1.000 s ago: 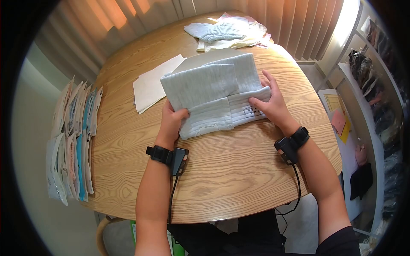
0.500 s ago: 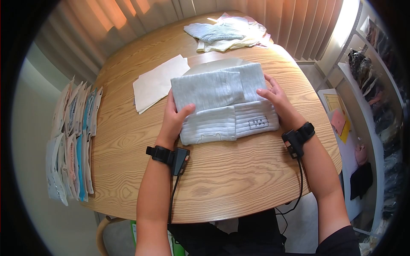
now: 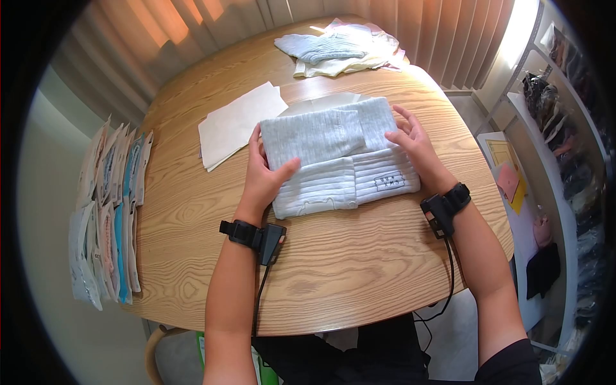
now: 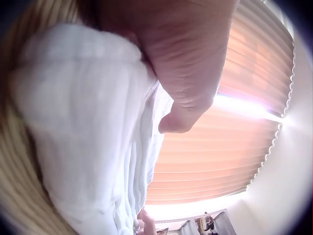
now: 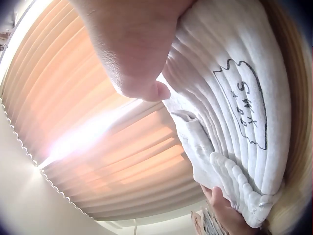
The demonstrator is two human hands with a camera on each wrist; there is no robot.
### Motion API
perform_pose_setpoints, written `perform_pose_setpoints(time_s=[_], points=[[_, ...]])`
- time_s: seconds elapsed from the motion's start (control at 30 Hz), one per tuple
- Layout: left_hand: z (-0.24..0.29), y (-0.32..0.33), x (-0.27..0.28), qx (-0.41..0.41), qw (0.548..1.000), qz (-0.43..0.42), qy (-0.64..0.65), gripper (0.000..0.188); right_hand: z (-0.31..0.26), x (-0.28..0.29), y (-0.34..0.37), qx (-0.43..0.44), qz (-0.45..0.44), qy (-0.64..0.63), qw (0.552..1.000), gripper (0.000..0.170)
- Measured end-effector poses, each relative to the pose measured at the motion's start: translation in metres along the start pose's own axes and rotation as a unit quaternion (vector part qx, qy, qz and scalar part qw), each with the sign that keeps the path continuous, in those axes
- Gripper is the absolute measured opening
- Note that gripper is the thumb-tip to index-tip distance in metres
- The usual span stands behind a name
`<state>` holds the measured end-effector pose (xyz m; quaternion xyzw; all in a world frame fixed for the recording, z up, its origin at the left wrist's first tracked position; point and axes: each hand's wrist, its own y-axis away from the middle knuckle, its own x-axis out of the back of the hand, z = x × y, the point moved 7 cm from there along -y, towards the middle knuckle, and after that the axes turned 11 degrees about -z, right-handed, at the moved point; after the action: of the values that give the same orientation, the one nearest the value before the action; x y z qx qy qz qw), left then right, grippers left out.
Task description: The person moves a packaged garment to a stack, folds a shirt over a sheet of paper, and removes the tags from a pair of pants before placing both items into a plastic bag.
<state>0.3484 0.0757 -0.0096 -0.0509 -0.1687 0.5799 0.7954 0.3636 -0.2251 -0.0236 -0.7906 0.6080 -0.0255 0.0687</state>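
Observation:
A pale grey-blue garment (image 3: pixel 314 138), folded into a rectangle with a ribbed lower part and a black outlined print, lies between both hands over the wooden table (image 3: pixel 333 269). My left hand (image 3: pixel 263 173) grips its left edge, thumb on top. At the opposite edge, my right hand (image 3: pixel 420 151) holds the fabric with its thumb in front and fingers spread behind. In the right wrist view, the print (image 5: pixel 247 105) and ribbed folds show up close. Behind the garment's far edge, a pale flat sheet (image 3: pixel 321 103) sticks out, mostly hidden.
White sheets (image 3: pixel 240 125) lie beyond my left hand. A pile of loose clothes (image 3: pixel 346 50) sits at the table's far end. Packaged garments (image 3: pixel 112 212) stand in rows off the left edge. Shelves (image 3: pixel 513 109) line the right side, and curtains (image 3: pixel 436 38) hang behind.
The garment has come down from a tilted pose to a flatter one and shifted slightly right and nearer. My right hand has slid up its right edge. Both hands keep hold.

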Motion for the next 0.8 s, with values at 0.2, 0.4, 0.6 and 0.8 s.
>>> perform_pose_setpoints(time_s=[0.2, 0.4, 0.6, 0.8], points=[[-0.003, 0.004, 0.008, 0.055, 0.994, 0.025, 0.095, 0.070, 0.010, 0.013, -0.005, 0.013, 0.001, -0.008, 1.000, 0.064], [-0.011, 0.002, 0.014, 0.056, 0.996, 0.033, 0.054, 0.033, -0.004, 0.012, 0.005, -0.095, -0.058, 0.087, 0.990, 0.054], [-0.019, 0.002, 0.016, 0.062, 0.996, 0.030, 0.048, 0.029, 0.005, 0.015, 0.002, -0.084, -0.099, 0.070, 0.989, 0.047], [-0.019, 0.006, 0.019, 0.106, 0.994, -0.005, 0.024, 0.031, 0.003, 0.019, -0.001, -0.033, -0.086, 0.129, 0.987, 0.035]])
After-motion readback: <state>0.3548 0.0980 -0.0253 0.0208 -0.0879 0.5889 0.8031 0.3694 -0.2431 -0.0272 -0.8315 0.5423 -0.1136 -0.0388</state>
